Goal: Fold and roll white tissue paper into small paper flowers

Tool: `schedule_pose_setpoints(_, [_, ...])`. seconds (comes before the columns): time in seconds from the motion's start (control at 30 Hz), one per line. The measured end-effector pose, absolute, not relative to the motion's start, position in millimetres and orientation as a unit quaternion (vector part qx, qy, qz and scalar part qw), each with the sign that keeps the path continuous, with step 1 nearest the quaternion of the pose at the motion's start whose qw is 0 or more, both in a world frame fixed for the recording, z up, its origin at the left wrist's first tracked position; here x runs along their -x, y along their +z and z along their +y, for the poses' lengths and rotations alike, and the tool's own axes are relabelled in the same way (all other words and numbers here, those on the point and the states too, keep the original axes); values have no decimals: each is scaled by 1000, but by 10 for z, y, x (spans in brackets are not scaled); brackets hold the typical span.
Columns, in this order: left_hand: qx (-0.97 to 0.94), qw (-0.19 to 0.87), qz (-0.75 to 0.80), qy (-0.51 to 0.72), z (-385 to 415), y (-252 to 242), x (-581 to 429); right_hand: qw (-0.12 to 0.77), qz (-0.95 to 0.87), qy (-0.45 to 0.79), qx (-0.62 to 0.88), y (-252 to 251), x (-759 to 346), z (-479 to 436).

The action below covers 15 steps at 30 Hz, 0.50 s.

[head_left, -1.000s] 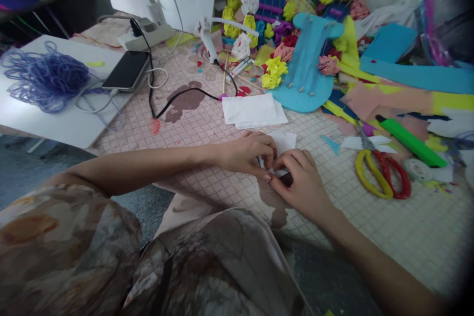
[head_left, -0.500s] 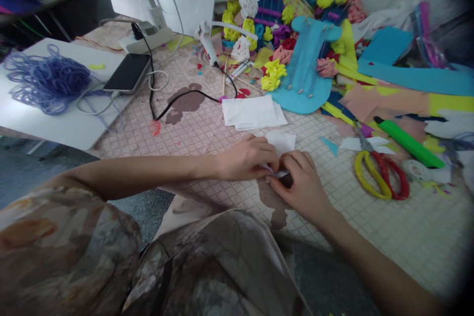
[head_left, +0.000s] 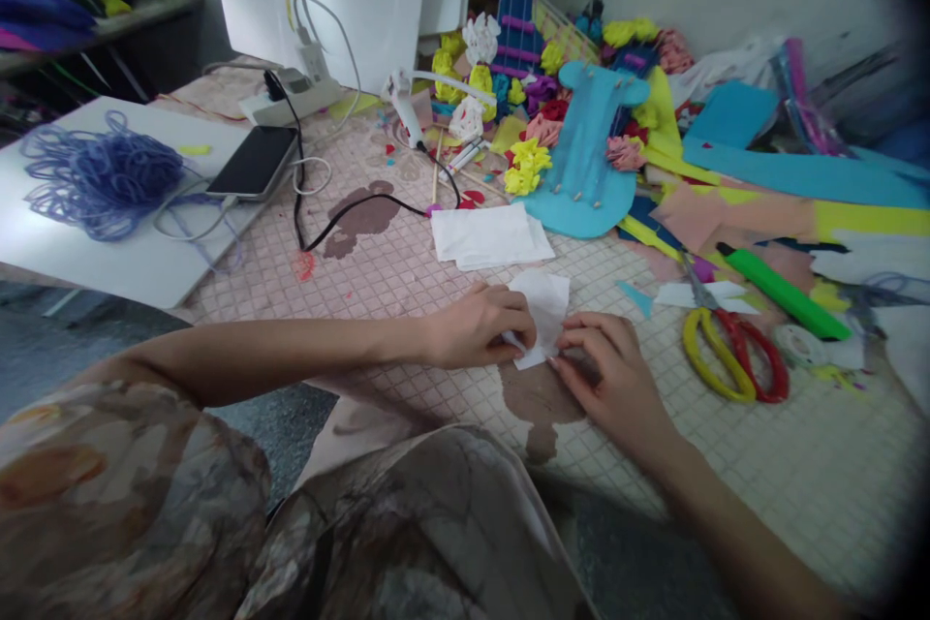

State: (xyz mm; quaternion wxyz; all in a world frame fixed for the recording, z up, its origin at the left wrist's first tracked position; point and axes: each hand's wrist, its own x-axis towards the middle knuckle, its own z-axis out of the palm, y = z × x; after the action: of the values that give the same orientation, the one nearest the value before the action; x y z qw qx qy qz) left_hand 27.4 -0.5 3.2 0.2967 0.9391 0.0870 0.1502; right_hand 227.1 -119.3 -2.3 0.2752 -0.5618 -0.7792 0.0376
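A small piece of thin white paper lies at the front of the table, creased along its near edge. My left hand grips its left side with curled fingers. On the other side, my right hand pinches the lower right edge between thumb and fingertips. Just beyond them rests a stack of white paper pieces, untouched. To the right of my right hand are scissors with one yellow and one red handle.
At the back stand a glue gun, a blue guitar-shaped cutout and crumpled paper flowers. A green cutter lies among paper scraps on the right. Left are a phone, a power strip and purple yarn.
My hands have moved apart slightly, and the paper between them now shows more of its surface, opened out from the bunched edge. The view has shifted a little.
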Motion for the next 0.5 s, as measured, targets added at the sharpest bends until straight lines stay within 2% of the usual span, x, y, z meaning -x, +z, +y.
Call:
schedule_pose_setpoints(0.23, [-963,191,101,161,-6,43,-221,193,-880,-33,433,91,-2328,-1187])
schedule_pose_setpoints(0.37, [-959,192,107,178,12,50,-194,143,-906,-50,395,117,-2330,-1114])
schedule_pose_setpoints(0.5, [-963,149,94,206,-52,84,-192,171,-897,-52,405,63,-2303,-1068])
